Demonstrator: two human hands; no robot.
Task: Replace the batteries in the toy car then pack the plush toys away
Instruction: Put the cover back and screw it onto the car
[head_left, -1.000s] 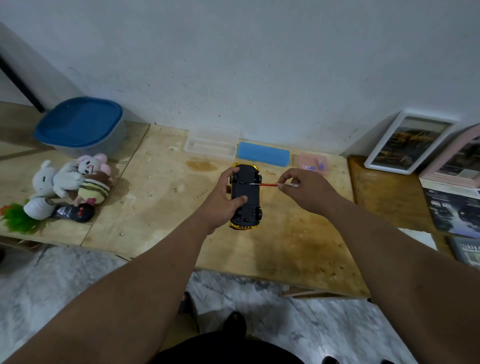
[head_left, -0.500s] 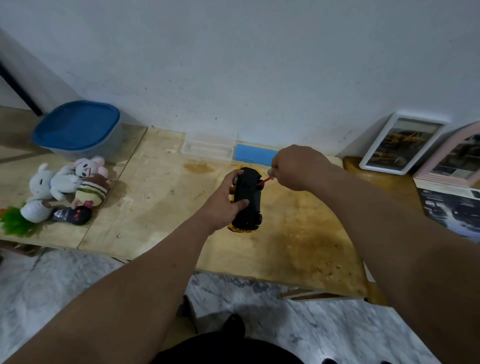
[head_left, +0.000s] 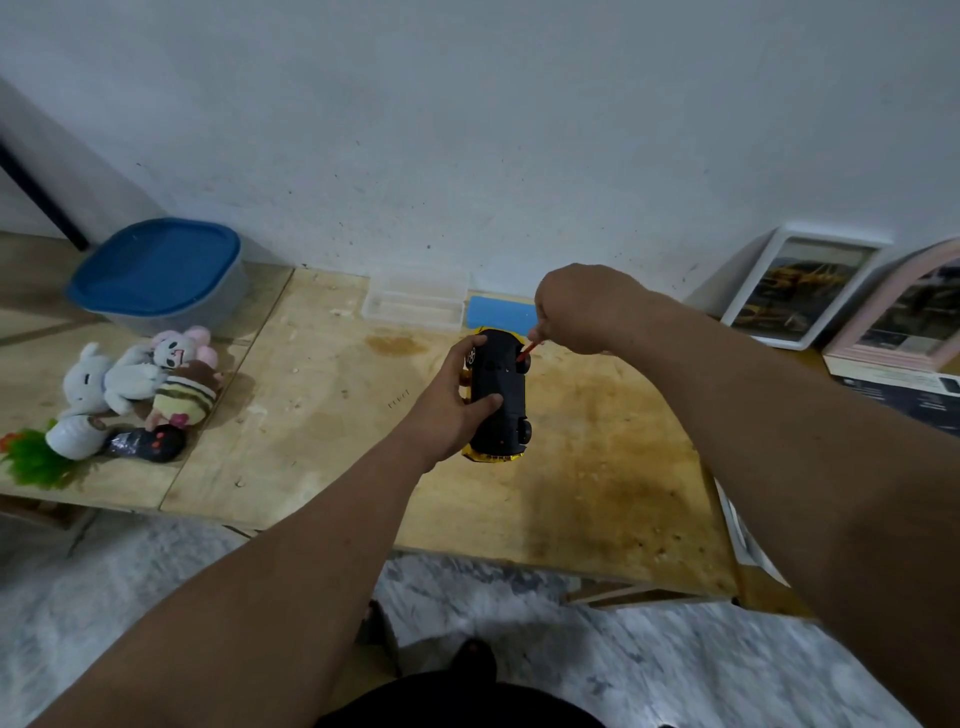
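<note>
The left hand (head_left: 447, 402) grips the upturned toy car (head_left: 500, 396) above the plywood table (head_left: 322, 415). The right hand (head_left: 582, 309) pinches a red screwdriver (head_left: 529, 349), mostly hidden; its tip is indistinct. Plush toys (head_left: 137, 382) lie far left.

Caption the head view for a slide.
Left hand steadies upturned black-and-yellow toy car; right hand works thin red screwdriver into its underside.

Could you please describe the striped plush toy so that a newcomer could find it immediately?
Start at the blue-lidded plastic tub against the wall on the left. Just in front of it on the pale wooden tabletop lies a heap of soft toys. The brown-and-cream striped plush toy is the only banded one, right of the grey-white plush rabbit.
</note>
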